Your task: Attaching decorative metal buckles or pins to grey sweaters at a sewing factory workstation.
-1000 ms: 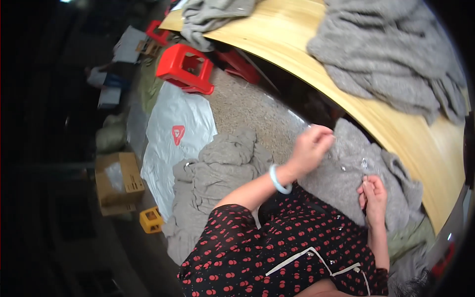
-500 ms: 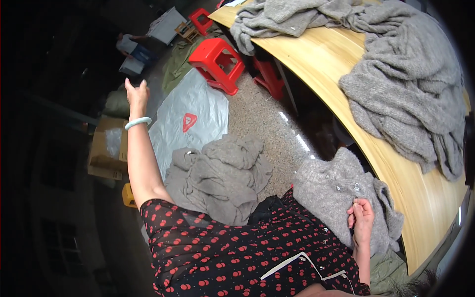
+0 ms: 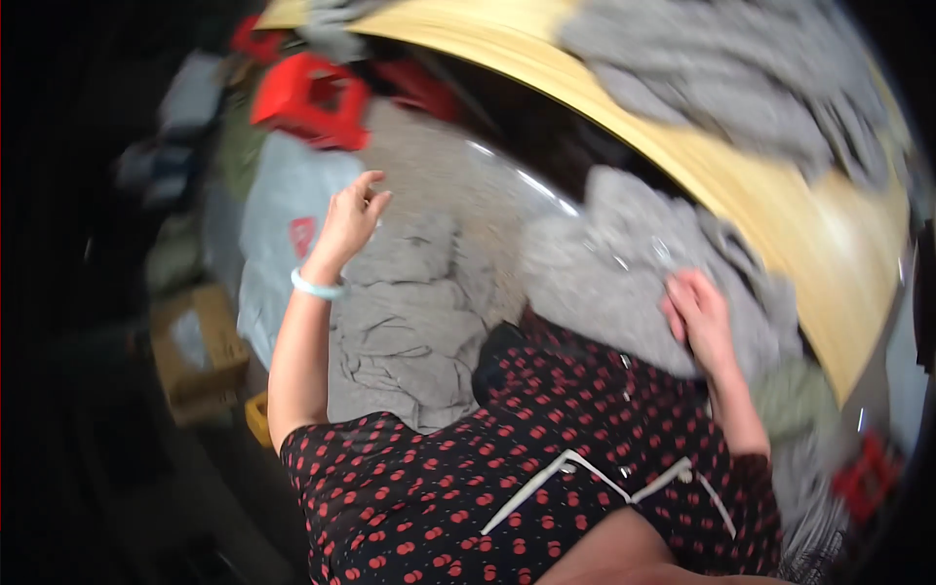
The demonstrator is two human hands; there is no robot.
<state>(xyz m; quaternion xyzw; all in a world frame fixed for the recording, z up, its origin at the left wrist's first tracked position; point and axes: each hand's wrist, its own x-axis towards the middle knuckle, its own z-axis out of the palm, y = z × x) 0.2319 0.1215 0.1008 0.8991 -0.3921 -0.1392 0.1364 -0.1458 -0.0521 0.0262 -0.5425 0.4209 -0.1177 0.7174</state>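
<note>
My left hand, with a pale bracelet on its wrist, is raised above the heap of grey knitwear to my left. Its fingers are bent in toward the thumb; whatever they may pinch is too small to make out. A fuzzy grey sweater lies over my lap, bunched against the table edge. Close over it, my right hand has curled fingers, and what is in them is hidden. Small shiny bits show on the sweater just beyond the fingertips. Motion blurs the picture.
A pale wooden table curves along the right, with more grey knitwear piled on it. A red stool stands beyond a pale plastic sheet on the floor. At the left sits a cardboard box.
My left hand has come back from far outstretched, toward my body and to the right, its fingers now bent. My right hand stays at the sweater. The whole view has shifted and turned.
</note>
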